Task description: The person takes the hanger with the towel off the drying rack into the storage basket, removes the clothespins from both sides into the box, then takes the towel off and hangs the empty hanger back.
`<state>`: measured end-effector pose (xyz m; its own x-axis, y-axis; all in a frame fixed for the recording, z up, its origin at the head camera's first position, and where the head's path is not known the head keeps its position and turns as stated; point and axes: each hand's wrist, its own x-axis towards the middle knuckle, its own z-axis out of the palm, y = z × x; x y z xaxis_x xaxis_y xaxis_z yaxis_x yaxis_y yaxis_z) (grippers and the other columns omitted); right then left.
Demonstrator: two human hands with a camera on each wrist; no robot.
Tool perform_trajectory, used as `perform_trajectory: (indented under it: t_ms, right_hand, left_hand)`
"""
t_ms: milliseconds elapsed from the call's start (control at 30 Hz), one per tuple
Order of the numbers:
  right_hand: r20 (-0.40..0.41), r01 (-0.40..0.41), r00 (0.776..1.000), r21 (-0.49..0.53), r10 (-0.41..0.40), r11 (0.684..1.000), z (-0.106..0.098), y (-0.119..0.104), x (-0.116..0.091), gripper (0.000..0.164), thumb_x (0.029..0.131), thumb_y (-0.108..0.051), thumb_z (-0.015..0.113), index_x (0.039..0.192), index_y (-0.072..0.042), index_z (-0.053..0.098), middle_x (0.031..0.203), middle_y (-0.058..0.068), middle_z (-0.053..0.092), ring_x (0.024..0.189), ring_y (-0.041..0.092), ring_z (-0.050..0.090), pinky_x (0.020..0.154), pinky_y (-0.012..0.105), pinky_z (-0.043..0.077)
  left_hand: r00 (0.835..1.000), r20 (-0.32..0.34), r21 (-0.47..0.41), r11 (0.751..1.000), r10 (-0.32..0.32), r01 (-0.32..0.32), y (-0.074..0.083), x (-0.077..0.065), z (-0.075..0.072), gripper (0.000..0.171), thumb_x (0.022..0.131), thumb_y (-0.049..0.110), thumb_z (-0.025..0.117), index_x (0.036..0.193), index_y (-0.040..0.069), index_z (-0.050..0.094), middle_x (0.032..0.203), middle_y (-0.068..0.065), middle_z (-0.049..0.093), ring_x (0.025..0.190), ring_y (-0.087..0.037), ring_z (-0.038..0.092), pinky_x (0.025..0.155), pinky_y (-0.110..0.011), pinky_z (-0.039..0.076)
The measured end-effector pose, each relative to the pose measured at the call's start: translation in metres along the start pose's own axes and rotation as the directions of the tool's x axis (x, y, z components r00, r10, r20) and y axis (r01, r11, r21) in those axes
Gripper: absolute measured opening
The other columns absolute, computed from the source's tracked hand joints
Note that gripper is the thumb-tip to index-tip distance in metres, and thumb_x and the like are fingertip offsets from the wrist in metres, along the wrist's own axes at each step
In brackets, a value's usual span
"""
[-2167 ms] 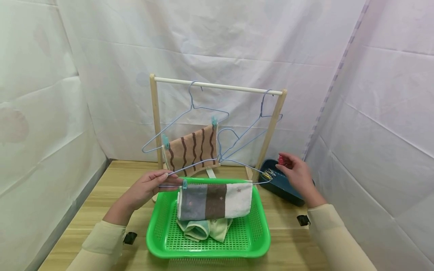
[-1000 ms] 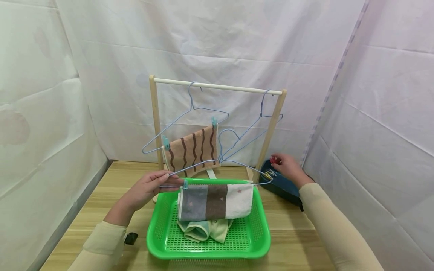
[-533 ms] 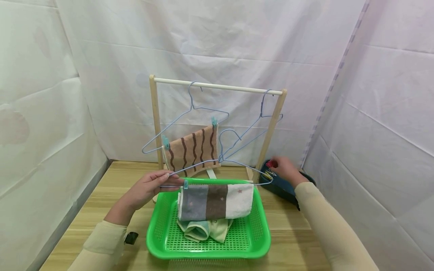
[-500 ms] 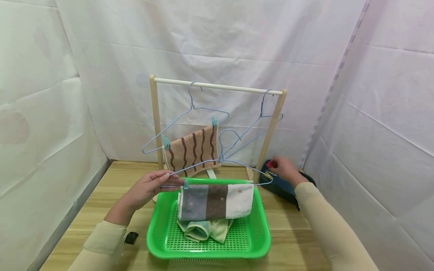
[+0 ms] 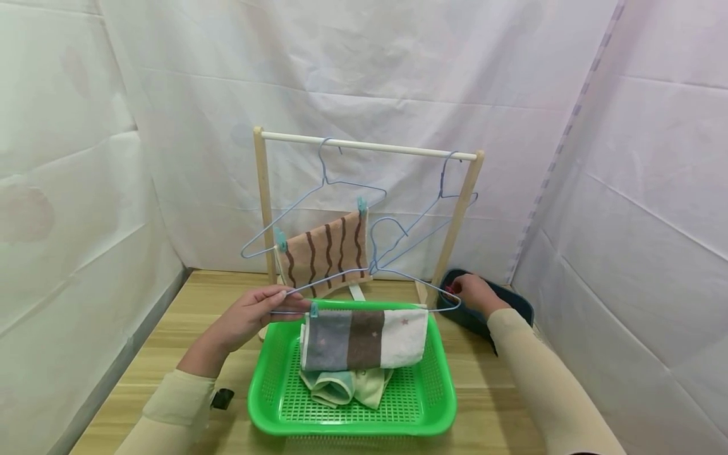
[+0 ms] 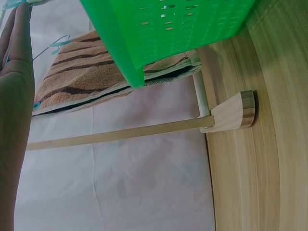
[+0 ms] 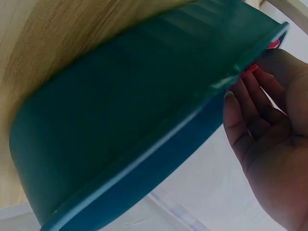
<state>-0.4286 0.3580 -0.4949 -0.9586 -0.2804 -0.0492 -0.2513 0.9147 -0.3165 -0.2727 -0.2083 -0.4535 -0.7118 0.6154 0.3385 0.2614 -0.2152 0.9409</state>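
My left hand (image 5: pixel 257 316) pinches the left end of a blue wire hanger (image 5: pixel 335 274) held above the green basket. A small towel (image 5: pixel 364 341) in grey, brown and white hangs from its lower bar. One blue clothespin (image 5: pixel 314 309) grips that towel's left corner, close to my fingers; no clothespin shows at its right corner. My right hand (image 5: pixel 478 294) reaches into the dark blue bin (image 5: pixel 514 296) with a red clothespin (image 5: pixel 449 291) between thumb and fingers. Red also shows at those fingertips in the right wrist view, partly hidden by the bin's rim (image 7: pixel 144 156).
The green basket (image 5: pixel 267 411) stands in front with folded cloths (image 5: pixel 347 387) inside. Behind it is a wooden rack (image 5: pixel 264 189) bearing two blue hangers; the left one carries a brown striped towel (image 5: pixel 327 249) on blue clothespins. White fabric walls (image 5: pixel 643 208) enclose the table.
My right hand has moved left and down from above the bin into it, with the red clothespin. The left hand and hanger have stayed nearly in place.
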Motion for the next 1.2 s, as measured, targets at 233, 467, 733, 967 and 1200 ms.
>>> perform_trajectory:
  t_ms: [233, 467, 733, 967, 1200]
  right_hand:
    - [0.019, -0.035, 0.999, -0.048, 0.036, 0.998, 0.006, 0.004, 0.001, 0.022, 0.099, 0.011, 0.062, 0.104, -0.003, 0.079, 0.102, 0.011, 0.074, 0.093, 0.028, 0.068, 0.09, 0.055, 0.062]
    - [0.024, -0.053, 0.998, -0.053, 0.054, 0.997, 0.016, 0.011, 0.007, 0.022, 0.101, 0.01, 0.062, 0.107, 0.0, 0.08, 0.104, 0.015, 0.076, 0.098, 0.031, 0.07, 0.095, 0.056, 0.062]
    - [0.035, -0.083, 0.996, -0.062, 0.085, 0.995, 0.025, 0.024, 0.013, 0.022, 0.101, 0.01, 0.06, 0.109, 0.003, 0.08, 0.107, 0.017, 0.076, 0.101, 0.034, 0.07, 0.102, 0.061, 0.06]
    - [0.022, -0.056, 0.998, -0.063, 0.058, 0.996, 0.025, 0.024, 0.013, 0.02, 0.1, 0.009, 0.061, 0.106, 0.003, 0.08, 0.104, 0.017, 0.076, 0.098, 0.033, 0.071, 0.099, 0.06, 0.061]
    - [0.034, -0.067, 0.997, -0.065, 0.069, 0.996, 0.022, 0.019, 0.011, 0.02, 0.1, 0.009, 0.061, 0.107, 0.005, 0.08, 0.104, 0.018, 0.075, 0.096, 0.033, 0.07, 0.099, 0.061, 0.061]
  left_hand:
    - [1.0, -0.009, -0.001, 1.0, -0.012, 0.012, 0.001, -0.001, 0.001, 0.039, 0.122, 0.005, 0.032, 0.141, -0.012, 0.061, 0.14, -0.018, 0.074, 0.132, -0.027, 0.072, 0.112, -0.05, 0.058]
    - [1.0, -0.003, -0.009, 1.0, -0.001, 0.001, -0.001, -0.001, -0.001, 0.039, 0.122, 0.005, 0.031, 0.142, -0.011, 0.062, 0.14, -0.017, 0.074, 0.133, -0.026, 0.071, 0.112, -0.045, 0.059]
    - [1.0, -0.006, 0.005, 1.0, 0.003, -0.003, -0.002, 0.0, -0.001, 0.039, 0.122, 0.003, 0.031, 0.141, -0.014, 0.06, 0.14, -0.019, 0.074, 0.133, -0.026, 0.071, 0.111, -0.046, 0.059]
    - [1.0, -0.005, 0.002, 1.0, 0.009, -0.009, -0.003, 0.0, -0.002, 0.039, 0.122, 0.003, 0.031, 0.141, -0.014, 0.061, 0.14, -0.018, 0.074, 0.133, -0.026, 0.071, 0.111, -0.045, 0.059]
    - [1.0, -0.003, -0.011, 1.0, 0.012, -0.012, -0.002, 0.001, -0.001, 0.039, 0.122, 0.002, 0.031, 0.141, -0.013, 0.062, 0.14, -0.018, 0.074, 0.132, -0.026, 0.071, 0.111, -0.047, 0.059]
